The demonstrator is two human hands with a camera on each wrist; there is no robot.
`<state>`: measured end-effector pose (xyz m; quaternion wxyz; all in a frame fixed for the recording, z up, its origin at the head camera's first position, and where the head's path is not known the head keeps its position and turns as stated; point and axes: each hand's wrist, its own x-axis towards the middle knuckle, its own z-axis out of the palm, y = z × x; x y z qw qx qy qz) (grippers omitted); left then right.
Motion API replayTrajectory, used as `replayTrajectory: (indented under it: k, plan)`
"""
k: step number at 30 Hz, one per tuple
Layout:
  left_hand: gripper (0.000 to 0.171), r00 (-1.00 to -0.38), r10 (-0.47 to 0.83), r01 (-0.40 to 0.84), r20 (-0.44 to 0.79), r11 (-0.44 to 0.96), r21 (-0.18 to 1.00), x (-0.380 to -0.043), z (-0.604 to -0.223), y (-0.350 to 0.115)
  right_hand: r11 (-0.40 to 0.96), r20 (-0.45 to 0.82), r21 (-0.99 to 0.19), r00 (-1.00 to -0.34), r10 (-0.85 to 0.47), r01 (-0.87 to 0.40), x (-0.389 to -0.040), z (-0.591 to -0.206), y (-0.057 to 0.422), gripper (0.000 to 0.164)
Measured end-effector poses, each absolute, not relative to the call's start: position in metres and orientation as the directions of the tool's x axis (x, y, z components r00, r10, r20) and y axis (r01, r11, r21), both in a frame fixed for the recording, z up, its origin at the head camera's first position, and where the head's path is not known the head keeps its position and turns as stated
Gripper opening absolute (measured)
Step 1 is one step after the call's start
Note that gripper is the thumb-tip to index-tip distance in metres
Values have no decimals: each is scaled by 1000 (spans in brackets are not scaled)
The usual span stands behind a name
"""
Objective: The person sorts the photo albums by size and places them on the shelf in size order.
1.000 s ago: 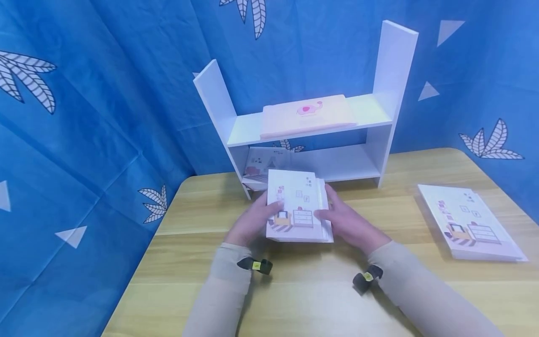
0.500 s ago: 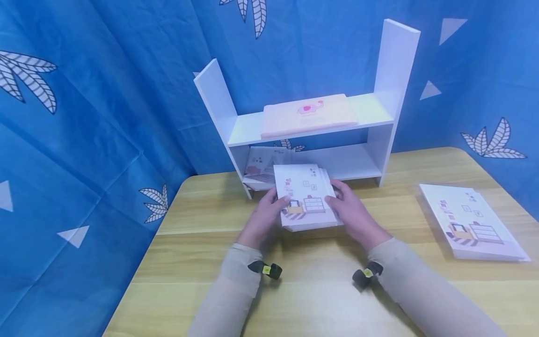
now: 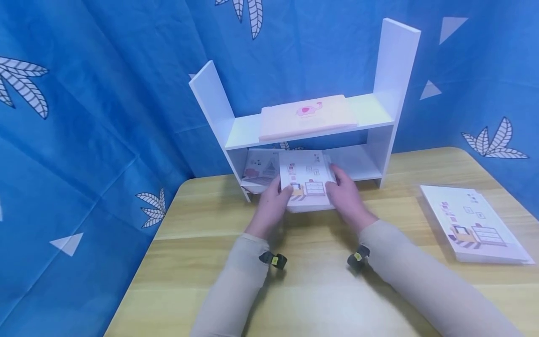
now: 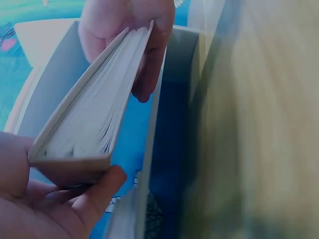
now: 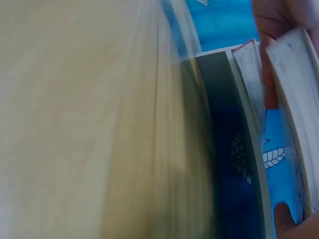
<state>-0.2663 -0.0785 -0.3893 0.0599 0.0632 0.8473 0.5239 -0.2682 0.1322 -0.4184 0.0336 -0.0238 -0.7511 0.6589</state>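
A thick white photo album or book [image 3: 309, 175] with a pink and orange furniture drawing on its cover is held at the front of the shelf's lower level. My left hand [image 3: 271, 203] grips its left edge, thumb on the cover. My right hand [image 3: 347, 194] grips the right edge the same way. The left wrist view shows the book's page edges [image 4: 94, 99] between both hands, its fingers beneath. In the right wrist view the book [image 5: 299, 99] is partly cut off by the frame. Another book [image 3: 261, 166] lies on the lower level, at the left.
The white two-level shelf [image 3: 210, 100] stands at the back of the wooden table [image 3: 202, 271]. A pink elephant-print book [image 3: 305, 119] lies on its upper level. At the right of the table lies a similar white book [image 3: 476, 224]. A blue curtain [image 3: 105, 140] hangs behind.
Both hands have carried the book forward and a little to the right, from over the table to the shelf's lower opening. The grip stays on both sides.
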Motion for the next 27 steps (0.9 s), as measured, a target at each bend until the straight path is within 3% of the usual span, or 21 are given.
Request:
replayTrajectory:
  k: [4,11,22,27]
  plan:
    - [54,-989,137,123,56,554,824,-282,-375,-74,181,70,-982,-993,94,-52,-284,-417,125,73]
    - [46,-984,142,175,106,692,700,-317,-362,-64,300,131,-948,-988,81,-101,-317,-412,127,72]
    - [44,-985,146,170,95,687,707,-346,-377,-56,375,70,-927,-992,103,-26,-337,-408,134,75]
    - [49,-986,120,166,114,672,722,-349,-391,-59,489,68,-871,-997,33,-43,-339,-414,137,79]
